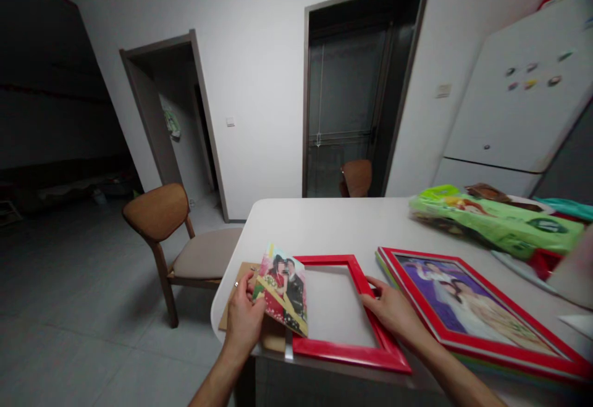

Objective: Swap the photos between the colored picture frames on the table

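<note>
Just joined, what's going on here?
Someone at a white table is handling a picture and a frame. The left hand holds the printed picture, tilted over the left side of a red frame; the right hand touches the frame's right side. The picture isn't seated in the frame. A larger framed photo lies to the right.
</note>
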`<state>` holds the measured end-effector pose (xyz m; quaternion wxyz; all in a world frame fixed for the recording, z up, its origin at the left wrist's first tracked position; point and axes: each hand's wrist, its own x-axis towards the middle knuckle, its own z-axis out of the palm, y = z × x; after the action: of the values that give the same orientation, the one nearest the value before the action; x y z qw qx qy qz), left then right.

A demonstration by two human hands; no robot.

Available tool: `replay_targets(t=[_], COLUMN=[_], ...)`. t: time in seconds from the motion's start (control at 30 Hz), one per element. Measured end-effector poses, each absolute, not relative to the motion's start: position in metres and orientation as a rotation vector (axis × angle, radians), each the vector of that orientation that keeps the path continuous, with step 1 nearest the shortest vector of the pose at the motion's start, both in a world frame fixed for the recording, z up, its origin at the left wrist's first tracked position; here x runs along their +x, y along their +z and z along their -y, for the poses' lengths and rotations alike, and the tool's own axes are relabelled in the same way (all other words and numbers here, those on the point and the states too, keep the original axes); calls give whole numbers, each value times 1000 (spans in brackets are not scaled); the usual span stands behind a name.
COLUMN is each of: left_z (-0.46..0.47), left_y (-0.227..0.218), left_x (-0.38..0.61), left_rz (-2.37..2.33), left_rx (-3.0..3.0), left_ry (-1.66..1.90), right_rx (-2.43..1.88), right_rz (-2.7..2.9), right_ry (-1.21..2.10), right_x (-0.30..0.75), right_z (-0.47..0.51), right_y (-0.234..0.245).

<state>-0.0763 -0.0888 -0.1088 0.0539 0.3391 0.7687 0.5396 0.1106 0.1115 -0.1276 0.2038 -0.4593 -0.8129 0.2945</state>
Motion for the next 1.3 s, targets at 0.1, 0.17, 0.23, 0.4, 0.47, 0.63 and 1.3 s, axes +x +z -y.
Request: replay_targets(t=[0.1, 0.17, 0.23, 0.4, 0.47, 0.63, 1.3], left_z=[101, 105, 107, 107, 108, 105, 17], left_y=[-130, -137, -139, -137, -136, -136, -81], left_x=[-86, -84, -81, -75, -73, -59, 31], left_rz=[-2396, -2477, -2537, -2647, -2687, -2588, -1196], left_rx=[981, 1022, 1089, 1330, 1385, 1626, 534], left_ry=[1465, 1339, 1226, 954, 895, 941, 2184], right_rx=[-1295, -1264, -1243, -1203, -1125, -995, -655], right_rz=[2385, 2430, 2470, 2498, 2448, 2231, 1052], right_ry=[549, 444, 370, 234, 228, 933, 1944], right_x=[111, 111, 111, 111, 107, 73, 97], right_z=[-115, -116, -116, -113, -106, -71, -46], right_y=[-140, -146, -149, -146, -141, -135, -92])
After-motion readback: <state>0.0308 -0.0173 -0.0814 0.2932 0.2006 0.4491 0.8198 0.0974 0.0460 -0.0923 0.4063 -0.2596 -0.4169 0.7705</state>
